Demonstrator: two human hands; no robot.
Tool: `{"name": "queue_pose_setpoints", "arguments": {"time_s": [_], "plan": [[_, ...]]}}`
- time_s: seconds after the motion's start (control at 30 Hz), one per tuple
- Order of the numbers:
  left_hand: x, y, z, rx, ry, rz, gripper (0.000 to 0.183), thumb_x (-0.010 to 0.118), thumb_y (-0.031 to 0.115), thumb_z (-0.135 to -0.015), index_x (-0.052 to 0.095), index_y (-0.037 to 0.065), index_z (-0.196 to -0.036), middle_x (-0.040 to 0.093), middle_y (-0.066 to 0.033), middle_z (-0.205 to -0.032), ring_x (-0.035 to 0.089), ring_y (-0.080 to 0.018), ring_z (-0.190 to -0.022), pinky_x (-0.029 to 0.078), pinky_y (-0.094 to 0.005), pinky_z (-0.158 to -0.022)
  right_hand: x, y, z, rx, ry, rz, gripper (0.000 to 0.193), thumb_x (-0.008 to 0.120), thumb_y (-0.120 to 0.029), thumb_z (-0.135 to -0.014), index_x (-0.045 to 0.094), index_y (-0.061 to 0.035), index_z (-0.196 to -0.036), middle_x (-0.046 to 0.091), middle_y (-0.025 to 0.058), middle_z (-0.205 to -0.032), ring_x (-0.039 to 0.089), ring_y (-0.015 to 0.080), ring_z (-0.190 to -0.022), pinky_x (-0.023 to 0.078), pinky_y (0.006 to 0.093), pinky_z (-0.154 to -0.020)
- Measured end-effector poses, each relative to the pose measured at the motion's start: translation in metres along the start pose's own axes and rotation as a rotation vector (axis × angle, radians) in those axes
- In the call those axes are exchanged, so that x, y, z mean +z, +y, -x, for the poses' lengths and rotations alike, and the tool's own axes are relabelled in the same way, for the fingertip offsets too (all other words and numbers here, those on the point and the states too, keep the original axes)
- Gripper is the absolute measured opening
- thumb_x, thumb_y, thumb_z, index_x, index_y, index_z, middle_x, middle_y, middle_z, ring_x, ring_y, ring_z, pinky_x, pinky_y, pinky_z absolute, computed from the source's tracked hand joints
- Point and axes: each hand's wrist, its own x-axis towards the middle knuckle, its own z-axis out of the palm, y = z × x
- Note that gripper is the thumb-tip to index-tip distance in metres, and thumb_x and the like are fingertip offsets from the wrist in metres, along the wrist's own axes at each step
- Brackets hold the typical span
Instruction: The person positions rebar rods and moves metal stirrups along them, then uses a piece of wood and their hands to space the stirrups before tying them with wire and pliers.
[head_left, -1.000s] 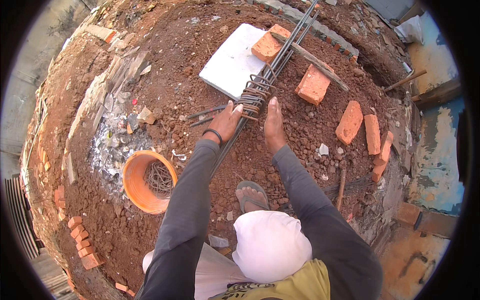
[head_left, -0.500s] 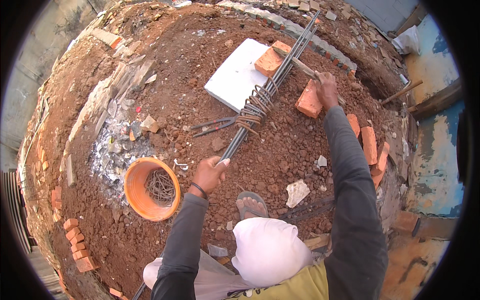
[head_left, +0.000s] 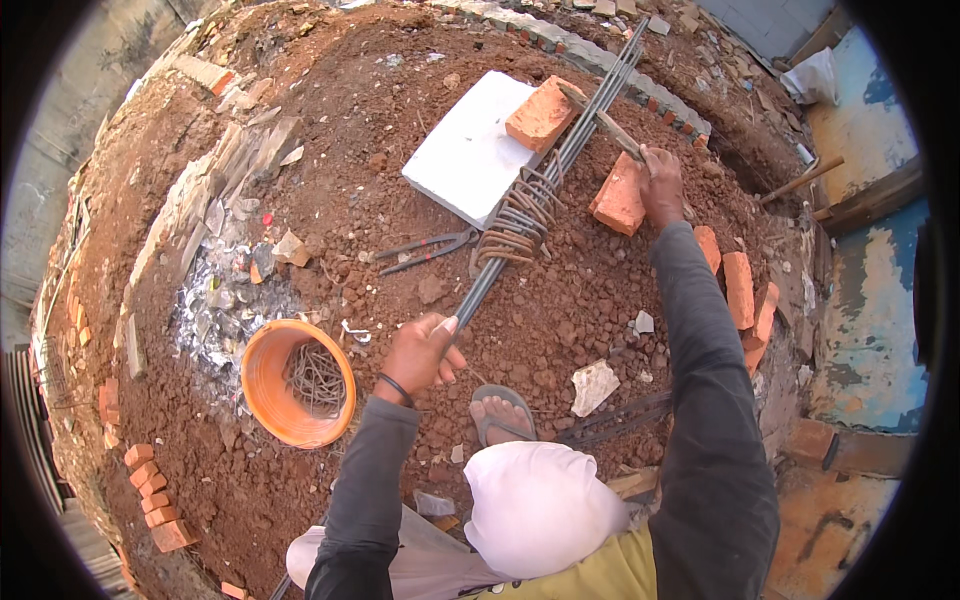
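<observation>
A bundle of long steel bars (head_left: 480,287) slants from lower left to upper right, with bent steel rings (head_left: 520,215) bunched around its middle. My left hand (head_left: 420,350) grips the bundle's near end, thumb along the bars and some fingertips extended below. My right hand (head_left: 660,188) is closed around a wooden stick (head_left: 620,136) that crosses the bars near their far part. The stick's far end lies against a brick (head_left: 544,114) on a white slab (head_left: 468,145). Another brick (head_left: 619,194) sits beside my right hand. Long-handled pincers (head_left: 425,250) lie on the soil left of the rings.
An orange bucket (head_left: 262,385) with bent wire pieces stands at left, beside ash and rubbish (head_left: 225,285). Several bricks (head_left: 738,290) lie near my right forearm. A pale stone (head_left: 594,387) is near my sandalled foot (head_left: 503,413). A low masonry edge (head_left: 560,42) runs behind.
The bars' near end has shifted slightly right and up, away from the pincers. The lower rings now sit more tightly bunched. My left fingers have spread a little; my right hand keeps the stick.
</observation>
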Motion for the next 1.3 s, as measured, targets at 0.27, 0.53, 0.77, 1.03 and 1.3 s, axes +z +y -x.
{"name": "queue_pose_setpoints", "arguments": {"time_s": [0.27,0.53,0.77,1.03,1.3], "plan": [[0.005,-0.014,-0.007,0.113,0.056,-0.089,0.019,0.063,0.020,-0.092,0.055,0.003,-0.093,0.065,-0.0074,-0.063,0.053,-0.0074,-0.040,0.039,-0.0214,-0.034,-0.013,-0.004,-0.001,0.057,-0.143,-0.042,0.033,0.063,-0.012,-0.087,0.061,-0.0028,-0.119,0.059,0.0151,-0.108,0.053,0.0355,-0.102,0.043,0.0441,-0.091],[0.000,0.005,0.007,0.080,0.072,0.041,0.022,0.060,0.023,-0.094,0.055,0.002,-0.094,0.064,-0.0070,-0.063,0.052,-0.0079,-0.041,0.039,-0.0212,-0.035,-0.021,-0.012,-0.016,0.315,-0.278,-0.421,0.027,0.054,-0.019,-0.096,0.065,-0.0012,-0.112,0.067,0.0184,-0.098,0.064,0.0287,-0.090,0.049,0.0391,-0.079],[0.000,0.001,0.002,0.043,0.040,0.032,0.022,0.053,0.024,-0.098,0.054,0.003,-0.091,0.064,-0.0081,-0.062,0.052,-0.0089,-0.038,0.038,-0.0203,-0.034,-0.028,-0.034,-0.061,0.294,-0.517,-0.477,0.037,0.062,-0.026,-0.091,0.064,0.0015,-0.116,0.067,0.0146,-0.106,0.063,0.0277,-0.099,0.047,0.0373,-0.089],[0.002,-0.010,-0.015,0.009,0.037,-0.149,0.027,0.055,0.027,-0.097,0.056,0.001,-0.090,0.061,-0.0061,-0.065,0.056,-0.0102,-0.045,0.045,-0.0246,-0.039,-0.007,-0.003,-0.044,-0.016,-0.174,-0.004,0.041,0.065,-0.032,-0.089,0.065,-0.0016,-0.116,0.066,0.0137,-0.110,0.062,0.0321,-0.098,0.048,0.0432,-0.088],[0.007,-0.021,-0.022,0.098,0.110,-0.138,0.029,0.059,0.029,-0.094,0.057,0.001,-0.086,0.056,-0.0038,-0.064,0.059,-0.0105,-0.053,0.048,-0.0273,-0.047,0.025,-0.112,-0.024,0.897,-0.375,-0.993,0.034,0.057,-0.030,-0.095,0.064,0.0035,-0.090,0.058,0.0063,-0.068,0.056,0.0130,-0.062,0.046,0.0323,-0.054]]}}
